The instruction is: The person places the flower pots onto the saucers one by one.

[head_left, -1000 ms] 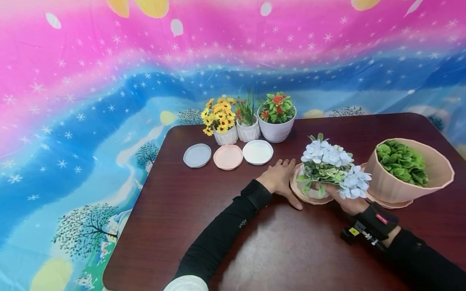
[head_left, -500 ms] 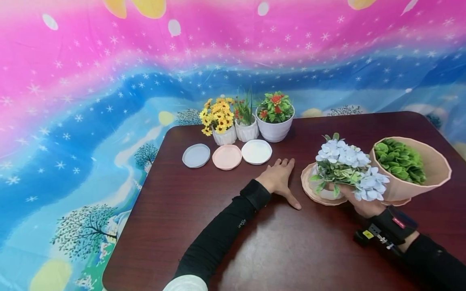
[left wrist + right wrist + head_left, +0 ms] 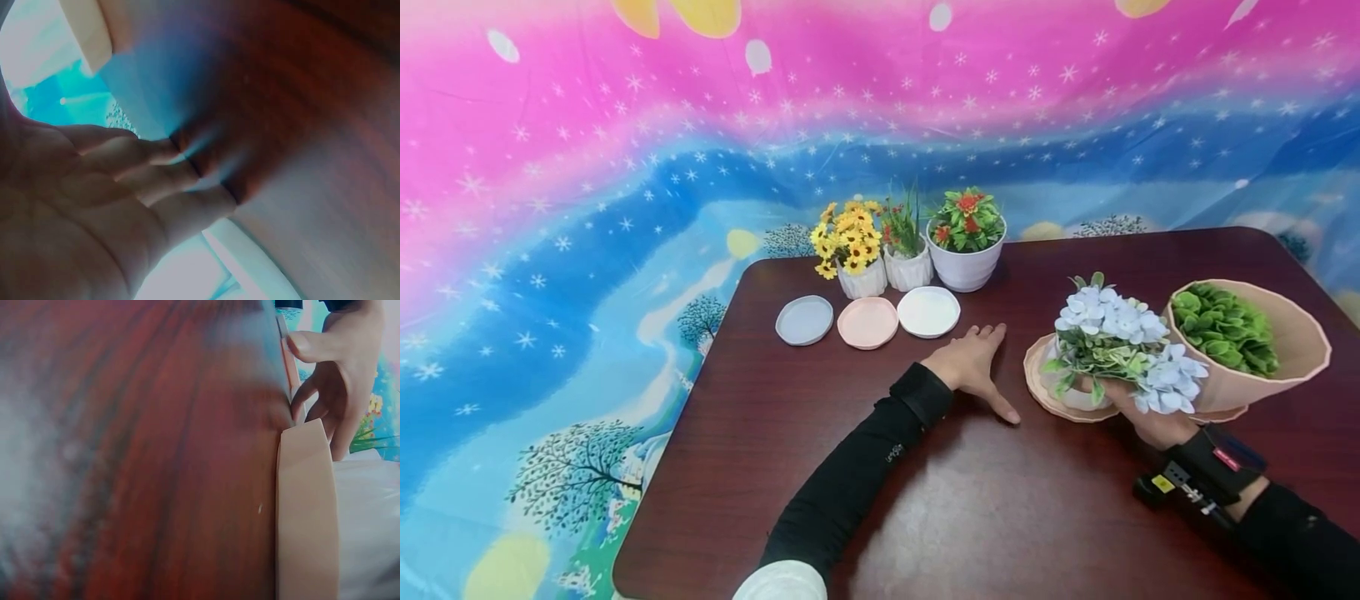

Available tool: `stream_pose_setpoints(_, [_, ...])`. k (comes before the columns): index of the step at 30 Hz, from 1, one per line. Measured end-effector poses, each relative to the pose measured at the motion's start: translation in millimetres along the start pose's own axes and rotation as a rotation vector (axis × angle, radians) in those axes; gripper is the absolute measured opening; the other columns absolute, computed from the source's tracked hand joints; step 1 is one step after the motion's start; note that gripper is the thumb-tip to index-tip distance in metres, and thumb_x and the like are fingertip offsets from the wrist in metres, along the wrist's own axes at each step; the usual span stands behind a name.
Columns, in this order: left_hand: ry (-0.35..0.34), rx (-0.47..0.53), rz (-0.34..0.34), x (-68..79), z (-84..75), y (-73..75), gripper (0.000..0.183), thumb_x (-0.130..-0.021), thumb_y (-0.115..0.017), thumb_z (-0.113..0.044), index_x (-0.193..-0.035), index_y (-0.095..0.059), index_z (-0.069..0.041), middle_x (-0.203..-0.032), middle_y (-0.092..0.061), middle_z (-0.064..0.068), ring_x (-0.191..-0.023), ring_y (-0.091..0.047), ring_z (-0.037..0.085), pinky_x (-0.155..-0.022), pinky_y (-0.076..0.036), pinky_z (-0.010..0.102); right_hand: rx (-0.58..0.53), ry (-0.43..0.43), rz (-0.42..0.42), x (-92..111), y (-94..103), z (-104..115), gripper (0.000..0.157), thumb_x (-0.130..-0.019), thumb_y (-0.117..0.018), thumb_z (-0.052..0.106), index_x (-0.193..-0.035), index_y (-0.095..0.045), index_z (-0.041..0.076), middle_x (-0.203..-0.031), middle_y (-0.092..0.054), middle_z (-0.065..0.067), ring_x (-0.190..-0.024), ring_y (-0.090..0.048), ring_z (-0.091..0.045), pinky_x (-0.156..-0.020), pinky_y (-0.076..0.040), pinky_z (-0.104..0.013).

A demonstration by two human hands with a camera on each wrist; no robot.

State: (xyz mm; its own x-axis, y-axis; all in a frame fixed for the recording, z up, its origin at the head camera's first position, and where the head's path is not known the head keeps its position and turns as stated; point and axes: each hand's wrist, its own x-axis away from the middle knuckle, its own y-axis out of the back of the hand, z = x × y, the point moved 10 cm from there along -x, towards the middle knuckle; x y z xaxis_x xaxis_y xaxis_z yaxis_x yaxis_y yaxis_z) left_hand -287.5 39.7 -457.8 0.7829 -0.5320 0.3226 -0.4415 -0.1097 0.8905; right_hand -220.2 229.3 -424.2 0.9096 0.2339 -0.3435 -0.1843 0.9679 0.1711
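Round white ceramic-looking pot [image 3: 1081,400] of pale-blue fabric-like flowers [image 3: 1108,318], on round beige plastic-looking saucer [image 3: 1034,380], is gripped by right hand [image 3: 1153,423], fingers partly hidden; left hand [image 3: 974,367] is spread, empty, alongside. Pot should be kept level.

Blue flowers [image 3: 1112,318]: pale, with green leaves, leaning right
White pot [image 3: 1084,400]: sits on the plate
Peach plate [image 3: 1034,383]: flat, at the right

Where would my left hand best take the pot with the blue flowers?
Probably low on the white pot, from its left, fingers under the drooping leaves: that side faces the left hand, while the blue flowers spill right over the right hand. Stay above the beige saucer rim.
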Motion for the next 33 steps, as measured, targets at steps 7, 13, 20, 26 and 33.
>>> stream_pose_setpoints(7, [-0.102,0.087,0.025,0.3,-1.1,8.3,0.134,-0.072,-0.096,-0.058,-0.171,-0.022,-0.008,-0.175,-0.028,0.009,-0.162,-0.023,0.028,-0.127,-0.026,0.033,-0.095,-0.177,-0.059,-1.8,3.9,-16.9,0.062,-0.103,-0.060,-0.004,-0.149,-0.043,0.033,-0.143,-0.045,0.018,-0.126,-0.040,0.004,-0.102,-0.028,-0.011])
stream_pose_setpoints(13, [-0.155,0.055,-0.065,2.4,3.3,22.7,0.125,-0.075,-0.095,-0.055,-0.169,-0.029,-0.005,-0.171,-0.035,0.014,-0.159,-0.032,0.025,-0.126,-0.028,0.030,-0.069,-0.186,-0.057,1.7,4.0,-17.0,0.067,-0.105,-0.060,-0.002,-0.157,-0.036,0.032,-0.151,-0.038,0.016,-0.132,-0.035,0.005,-0.105,-0.025,-0.010])
stream_pose_setpoints(20, [-0.111,0.090,-0.263,17.8,32.2,63.5,0.114,-0.077,-0.093,-0.055,-0.165,-0.040,-0.007,-0.165,-0.047,0.008,-0.151,-0.046,0.023,-0.122,-0.037,0.034,-0.167,-0.159,-0.061,10.6,2.5,-8.1,0.070,-0.098,-0.066,-0.014,-0.154,-0.047,0.024,-0.149,-0.051,0.012,-0.132,-0.046,0.002,-0.102,-0.037,-0.011])
stream_pose_setpoints(26, [0.033,0.168,-0.346,23.1,75.2,78.8,0.109,-0.079,-0.090,-0.058,-0.165,-0.042,-0.012,-0.165,-0.046,0.008,-0.150,-0.046,0.027,-0.119,-0.041,0.045,-0.169,-0.121,-0.080,20.3,1.2,5.4,0.068,-0.090,-0.071,-0.022,-0.145,-0.055,0.015,-0.134,-0.062,0.008,-0.119,-0.057,0.000,-0.091,-0.049,-0.013])
stream_pose_setpoints(33, [0.111,0.185,-0.395,17.1,107.4,81.1,0.105,-0.078,-0.092,-0.056,-0.162,-0.047,-0.013,-0.165,-0.043,0.010,-0.150,-0.044,0.029,-0.118,-0.042,0.046,0.067,-0.099,-0.150,25.0,5.8,24.4,0.095,-0.080,-0.082,-0.019,-0.159,-0.044,0.017,-0.146,-0.053,0.000,-0.124,-0.050,-0.008,-0.097,-0.041,-0.015])
